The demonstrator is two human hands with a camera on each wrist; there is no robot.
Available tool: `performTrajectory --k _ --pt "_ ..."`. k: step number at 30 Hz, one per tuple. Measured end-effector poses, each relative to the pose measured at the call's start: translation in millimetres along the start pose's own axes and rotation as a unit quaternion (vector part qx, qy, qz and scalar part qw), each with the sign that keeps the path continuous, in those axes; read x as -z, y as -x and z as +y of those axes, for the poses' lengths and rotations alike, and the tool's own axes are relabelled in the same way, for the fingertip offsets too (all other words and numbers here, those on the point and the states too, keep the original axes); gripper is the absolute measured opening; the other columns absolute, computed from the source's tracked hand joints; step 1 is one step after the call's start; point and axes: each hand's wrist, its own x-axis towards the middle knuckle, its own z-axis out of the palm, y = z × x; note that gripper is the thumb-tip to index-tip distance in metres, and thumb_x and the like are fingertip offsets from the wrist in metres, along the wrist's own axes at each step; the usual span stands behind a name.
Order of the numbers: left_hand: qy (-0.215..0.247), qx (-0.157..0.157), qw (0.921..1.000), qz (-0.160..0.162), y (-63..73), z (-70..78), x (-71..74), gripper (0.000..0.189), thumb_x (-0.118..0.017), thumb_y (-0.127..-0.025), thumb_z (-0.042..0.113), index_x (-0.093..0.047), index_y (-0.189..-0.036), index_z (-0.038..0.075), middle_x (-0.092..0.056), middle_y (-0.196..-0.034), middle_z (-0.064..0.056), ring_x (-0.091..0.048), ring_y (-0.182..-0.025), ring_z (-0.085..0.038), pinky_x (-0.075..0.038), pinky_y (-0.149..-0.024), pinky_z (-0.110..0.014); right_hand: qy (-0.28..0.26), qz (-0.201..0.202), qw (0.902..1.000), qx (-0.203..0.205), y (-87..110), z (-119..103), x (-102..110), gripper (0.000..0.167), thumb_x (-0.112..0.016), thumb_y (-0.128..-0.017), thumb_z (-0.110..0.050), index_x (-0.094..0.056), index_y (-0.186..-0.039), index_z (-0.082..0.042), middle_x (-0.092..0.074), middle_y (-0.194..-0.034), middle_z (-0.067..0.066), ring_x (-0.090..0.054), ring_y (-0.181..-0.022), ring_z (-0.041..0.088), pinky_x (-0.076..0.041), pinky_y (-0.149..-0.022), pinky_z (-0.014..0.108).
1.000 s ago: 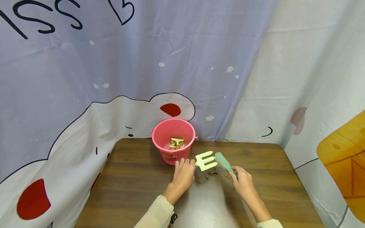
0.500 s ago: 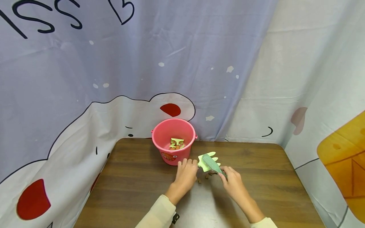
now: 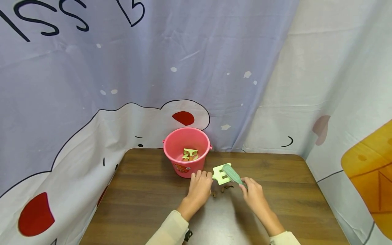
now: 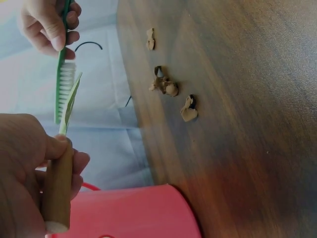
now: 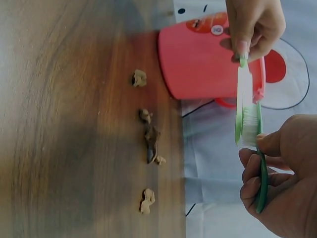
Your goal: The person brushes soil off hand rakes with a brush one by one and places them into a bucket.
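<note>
My left hand (image 3: 200, 187) grips the wooden handle (image 4: 58, 191) of a small garden fork, whose pale green head (image 3: 218, 175) points right, raised over the table. In my right hand (image 3: 254, 195) is a green brush (image 3: 233, 174), pinched by its handle between thumb and fingers. Its white bristles (image 5: 250, 124) lie against the fork's tines in the right wrist view. Below both tools, several curled brown dried bits (image 5: 151, 141) are scattered on the tabletop.
A pink bucket (image 3: 197, 166) stands at the table's back edge, just beyond my left hand. Pale green tool heads with wooden handles (image 3: 190, 153) lie inside it. The brown wooden table (image 3: 137, 204) meets a printed curtain (image 3: 137, 68) behind.
The brush has moved left from beyond the tine tips onto the fork's head, then slid back right along the tines. The left hand has shifted slightly right with the fork.
</note>
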Motion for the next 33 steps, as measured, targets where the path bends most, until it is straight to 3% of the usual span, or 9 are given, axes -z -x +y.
performTrajectory --k 6,13,20,27,33 --pt "-0.009 -0.005 0.9999 0.006 1.4 -1.2 -0.8 0.026 -0.084 -0.076 0.018 -0.063 -0.091 0.016 -0.064 -0.082 -0.001 -0.057 -0.083 -0.023 -0.039 -0.071 -0.037 0.007 -0.016 0.9993 -0.032 -0.7 14 6 0.018 -0.073 -0.089 0.003 -0.069 -0.105 0.010 -0.071 -0.090 0.021 -0.073 -0.082 0.036 -0.060 -0.071 0.046" --pt "0.015 0.005 0.9990 0.041 0.2 -7.2 6.7 0.014 -0.076 -0.089 0.023 -0.066 -0.093 0.014 -0.066 -0.082 -0.003 -0.059 -0.081 -0.023 -0.040 -0.068 -0.036 0.028 -0.016 0.9971 -0.069 -0.2 35 26 0.019 -0.072 -0.091 0.003 -0.068 -0.107 0.012 -0.070 -0.093 0.026 -0.071 -0.084 0.041 -0.059 -0.071 0.051" --pt "0.033 0.006 0.9959 0.084 -2.7 -17.8 27.7 0.014 -0.075 -0.091 0.019 -0.068 -0.098 0.009 -0.067 -0.083 -0.005 -0.065 -0.073 -0.025 -0.047 -0.063 -0.038 0.039 -0.041 0.9936 -0.098 8.9 54 37 0.021 -0.069 -0.094 -0.001 -0.067 -0.110 0.013 -0.070 -0.095 0.026 -0.071 -0.084 0.040 -0.058 -0.072 0.052" --pt "0.030 0.018 0.9978 0.057 -8.3 -32.6 50.3 0.019 -0.076 -0.086 0.011 -0.067 -0.102 0.008 -0.069 -0.088 -0.007 -0.066 -0.079 -0.027 -0.049 -0.066 -0.041 0.035 -0.050 0.9925 -0.106 15.4 60 41 0.021 -0.070 -0.093 0.000 -0.067 -0.110 0.012 -0.071 -0.094 0.023 -0.071 -0.081 0.036 -0.058 -0.068 0.047" --pt "0.030 0.037 0.9977 0.048 -14.3 -51.1 64.4 0.036 -0.073 -0.078 0.002 -0.068 -0.114 0.004 -0.071 -0.093 -0.010 -0.067 -0.082 -0.029 -0.048 -0.066 -0.042 0.039 -0.057 0.9919 -0.107 16.3 62 42 0.022 -0.071 -0.093 -0.001 -0.067 -0.111 0.011 -0.070 -0.089 0.019 -0.067 -0.076 0.029 -0.055 -0.065 0.043"
